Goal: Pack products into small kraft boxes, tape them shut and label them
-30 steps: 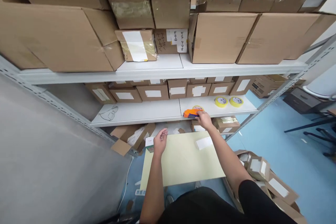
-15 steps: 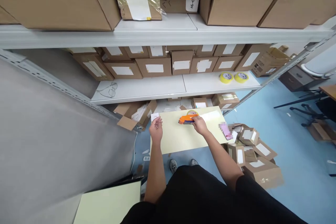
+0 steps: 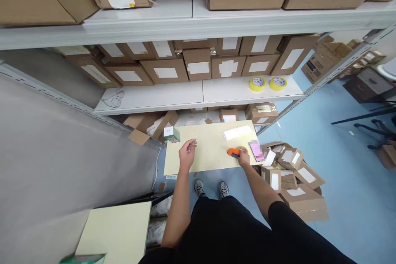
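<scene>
My right hand grips an orange tape dispenser with a tape roll in it, low over the near right part of the cream tabletop. Over the tabletop's left half is my left hand, its fingers loosely bent and nothing visible in them. A small green box with a white top stands at the far left corner, apart from my left hand. White label sheets lie flat at the far right. Beside my right hand, near the right edge, is a pink phone-like item, partly blurred out.
Ahead, a metal shelf bears cardboard boxes, two yellow tape rolls and thin wire. An open carton sits beyond the tabletop's left side. Cardboard boxes are heaped on the floor at right. Another table stands lower left.
My right hand has brought the tape dispenser nearer and rightward, down to the near right edge. My left hand has moved away from the small green box. The view has shifted.
</scene>
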Motion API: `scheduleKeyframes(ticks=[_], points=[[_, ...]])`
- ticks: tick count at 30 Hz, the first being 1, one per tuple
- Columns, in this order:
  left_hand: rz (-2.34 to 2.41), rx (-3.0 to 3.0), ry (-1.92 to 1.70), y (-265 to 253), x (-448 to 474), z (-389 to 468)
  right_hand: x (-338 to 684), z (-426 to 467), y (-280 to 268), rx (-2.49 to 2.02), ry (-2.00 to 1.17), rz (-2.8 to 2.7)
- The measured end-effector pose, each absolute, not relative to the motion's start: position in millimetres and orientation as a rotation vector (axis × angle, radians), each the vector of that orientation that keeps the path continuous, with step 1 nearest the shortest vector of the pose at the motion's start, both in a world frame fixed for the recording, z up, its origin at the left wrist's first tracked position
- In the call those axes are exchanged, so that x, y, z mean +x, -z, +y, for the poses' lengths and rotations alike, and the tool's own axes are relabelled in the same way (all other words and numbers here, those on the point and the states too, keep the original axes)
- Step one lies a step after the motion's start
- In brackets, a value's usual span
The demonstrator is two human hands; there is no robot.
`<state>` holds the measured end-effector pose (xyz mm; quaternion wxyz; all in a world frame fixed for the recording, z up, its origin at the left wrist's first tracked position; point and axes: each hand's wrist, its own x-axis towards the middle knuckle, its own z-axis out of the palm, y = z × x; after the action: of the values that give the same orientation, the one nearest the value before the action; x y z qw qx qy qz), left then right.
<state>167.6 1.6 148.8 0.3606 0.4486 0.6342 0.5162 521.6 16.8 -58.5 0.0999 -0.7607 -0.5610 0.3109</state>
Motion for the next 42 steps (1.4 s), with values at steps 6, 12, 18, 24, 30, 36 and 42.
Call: scheduleKeyframes(ticks=[6,12,18,24,30,36,42], points=[[1.677,1.102,-1.254,-136.4,195.8,-20.8,557.5,3.3,74.6,-2.322,-0.964,-1.802],[1.623,1.069,-1.213,-130.8,208.6,-37.8,535.5,-0.9,49.6,-1.991,-0.777,-1.741],[1.688,1.06,-1.29,-148.9,192.2,-71.3,462.9,5.8,-15.0,-1.486,-0.806,-1.688],[1.814,0.929,-1.501,-165.5,142.4,-160.2,371.8,-4.5,-87.6,-1.105,-1.011,-1.766],[1.962,0.708,-1.693,-168.2,88.8,-305.4,258.7,-92.3,-114.6,-0.848,-1.322,-1.782],[2.129,0.52,-1.882,-163.6,39.6,-471.7,151.0,-231.0,-114.2,-0.604,-1.469,-1.974],[2.23,0.267,-2.026,-156.1,5.9,-626.1,64.2,-371.0,-121.7,-0.338,-1.58,-2.162]])
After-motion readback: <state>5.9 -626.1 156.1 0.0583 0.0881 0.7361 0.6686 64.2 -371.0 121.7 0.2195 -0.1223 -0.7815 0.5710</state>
